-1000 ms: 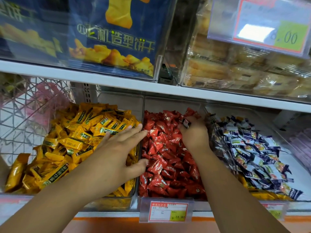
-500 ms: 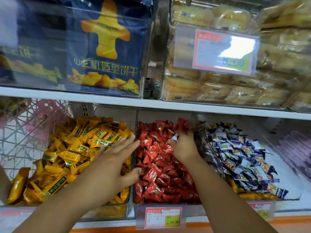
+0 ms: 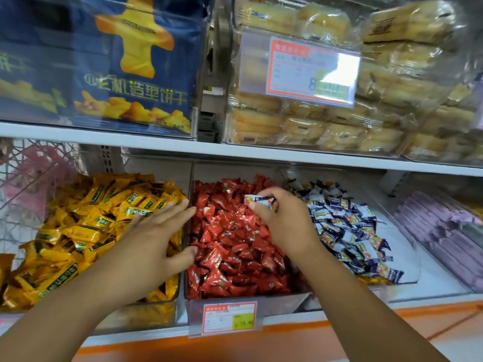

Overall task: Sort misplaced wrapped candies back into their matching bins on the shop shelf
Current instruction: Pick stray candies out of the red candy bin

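Note:
Three clear bins stand side by side on the lower shelf. The left bin holds yellow wrapped candies, the middle bin red ones, the right bin blue-and-white ones. My right hand hovers over the red candies and pinches a blue-and-white wrapped candy between thumb and fingers. My left hand lies flat with fingers spread over the divider between the yellow and red bins, its thumb on the red side. It holds nothing.
A price tag hangs on the middle bin's front. The upper shelf carries blue biscuit bags and wrapped cakes behind a price label. Purple packs lie far right, a wire basket far left.
My right hand has lifted out of the red pile with the blue-and-white candy and shifted a little right. The view has tilted upward. My left hand has stayed in place.

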{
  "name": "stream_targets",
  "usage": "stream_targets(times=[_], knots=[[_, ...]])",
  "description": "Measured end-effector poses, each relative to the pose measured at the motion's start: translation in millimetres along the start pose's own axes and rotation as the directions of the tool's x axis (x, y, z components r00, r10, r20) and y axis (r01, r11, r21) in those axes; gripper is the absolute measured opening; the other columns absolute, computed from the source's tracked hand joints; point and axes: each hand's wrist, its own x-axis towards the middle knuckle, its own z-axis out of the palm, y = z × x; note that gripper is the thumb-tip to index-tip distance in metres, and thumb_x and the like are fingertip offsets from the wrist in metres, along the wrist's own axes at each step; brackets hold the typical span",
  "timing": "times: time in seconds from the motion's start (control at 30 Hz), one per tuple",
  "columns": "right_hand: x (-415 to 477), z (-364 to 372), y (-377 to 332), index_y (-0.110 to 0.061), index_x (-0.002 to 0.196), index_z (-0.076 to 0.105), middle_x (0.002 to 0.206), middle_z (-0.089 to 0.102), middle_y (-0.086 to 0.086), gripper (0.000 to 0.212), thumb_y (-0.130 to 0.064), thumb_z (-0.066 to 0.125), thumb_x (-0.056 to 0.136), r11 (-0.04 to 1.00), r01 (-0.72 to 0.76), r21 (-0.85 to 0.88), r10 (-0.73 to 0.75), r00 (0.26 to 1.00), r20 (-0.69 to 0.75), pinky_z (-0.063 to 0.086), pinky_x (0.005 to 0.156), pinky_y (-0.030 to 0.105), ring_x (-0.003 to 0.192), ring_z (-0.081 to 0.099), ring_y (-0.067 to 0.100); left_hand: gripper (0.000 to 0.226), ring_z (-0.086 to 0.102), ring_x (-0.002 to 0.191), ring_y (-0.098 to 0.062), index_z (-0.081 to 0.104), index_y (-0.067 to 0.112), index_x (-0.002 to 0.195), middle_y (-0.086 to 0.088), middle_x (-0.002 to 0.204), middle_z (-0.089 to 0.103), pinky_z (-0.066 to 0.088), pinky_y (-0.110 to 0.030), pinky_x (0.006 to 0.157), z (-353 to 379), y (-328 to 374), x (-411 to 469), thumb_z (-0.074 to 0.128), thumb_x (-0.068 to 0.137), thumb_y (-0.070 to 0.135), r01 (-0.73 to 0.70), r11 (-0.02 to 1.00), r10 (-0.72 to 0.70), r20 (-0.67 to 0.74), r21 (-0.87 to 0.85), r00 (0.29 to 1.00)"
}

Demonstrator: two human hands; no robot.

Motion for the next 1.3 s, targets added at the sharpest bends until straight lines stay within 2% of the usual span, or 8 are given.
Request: stream_targets(times=[0.2,0.33,0.43,0.6,0.77,1.03,1.13,1.3], knots=[[0,-80,30,-0.011,0.098,0.059,0.095,0.058,0.011,0.028,-0.039,0.060,0.093,0.971,-0.126,-0.203,0.068,0.959,-0.274,0.027,0.058,0.029,0.073,0.045,0.017,0.083,-0.013,0.138,0.011,0.006,0.057,0.138,0.037,0.146,-0.010,-0.007,-0.035,0.118,2,2,4,0.022,0.061,0.085,-0.036,0.999,0.036,-0.006,-0.014,0.999],[-1,-107,47,-0.012,0.118,0.059,0.118,0.055,0.013,0.056,-0.056,0.063,0.083,0.898,-0.284,-0.336,0.257,0.959,-0.122,0.045,0.082,0.036,0.108,0.052,0.030,0.073,-0.011,0.140,0.009,0.010,0.051,0.144,0.032,0.151,-0.006,-0.006,-0.036,0.120,3,6,4,0.044,0.082,0.070,-0.033,0.999,0.032,-0.009,-0.019,0.999],[-15,-105,21,-0.013,0.121,0.057,0.115,0.054,0.004,0.043,-0.044,0.058,0.092,0.951,-0.134,-0.279,0.091,0.983,-0.162,0.043,0.086,0.033,0.113,0.052,0.023,0.083,-0.009,0.142,0.008,0.010,0.052,0.143,0.032,0.151,-0.006,-0.001,-0.039,0.121,2,10,5,0.035,0.069,0.080,-0.052,0.998,0.052,0.000,-0.045,0.999],[-29,-50,-10,-0.044,0.138,0.041,0.138,0.050,-0.006,0.051,-0.040,0.062,0.091,0.940,0.082,-0.330,0.128,0.814,0.567,0.049,0.086,0.023,0.100,0.060,0.004,0.090,-0.007,0.141,0.008,0.013,0.047,0.147,0.030,0.152,-0.002,0.001,-0.035,0.121,-1,10,2,0.034,0.065,0.079,-0.036,0.997,0.035,-0.013,-0.067,0.999],[-13,9,19,-0.055,0.144,-0.015,0.161,-0.006,0.008,0.122,-0.061,0.078,0.065,0.877,0.007,-0.481,0.344,0.689,0.638,0.029,0.114,0.043,0.144,0.019,0.034,0.074,-0.009,0.136,0.012,0.011,0.044,0.149,0.030,0.152,-0.005,0.003,-0.036,0.121,-1,17,-1,0.046,0.086,0.063,0.007,0.998,-0.006,0.010,-0.054,1.000],[-14,33,30,-0.031,0.152,0.017,0.150,0.027,0.012,0.106,-0.023,0.084,0.070,0.929,-0.165,-0.331,0.328,0.780,0.532,0.041,0.105,0.028,0.127,0.046,0.026,0.071,-0.013,0.131,0.016,0.008,0.046,0.148,0.032,0.152,-0.007,0.002,-0.036,0.121,-3,15,-2,0.050,0.092,0.048,0.016,0.998,-0.014,0.049,-0.054,0.999],[-11,32,28,-0.022,0.149,0.032,0.125,0.059,0.009,0.084,-0.001,0.069,0.077,0.937,-0.317,-0.145,0.347,0.813,0.467,0.051,0.071,0.021,0.091,0.061,0.015,0.071,-0.012,0.136,0.013,0.007,0.045,0.148,0.031,0.153,-0.007,0.001,-0.037,0.121,-4,14,-1,0.050,0.091,0.049,0.013,0.999,-0.011,0.041,-0.042,0.999],[3,6,7,-0.027,0.106,0.063,0.083,0.070,-0.004,0.043,0.001,0.072,0.075,0.934,-0.310,0.179,0.248,0.920,0.303,0.049,0.051,0.017,0.053,0.061,0.002,0.073,-0.011,0.142,0.009,0.007,0.045,0.149,0.030,0.154,-0.007,-0.003,-0.036,0.121,-3,12,0,0.050,0.091,0.052,0.005,1.000,-0.004,0.034,-0.031,0.999]])
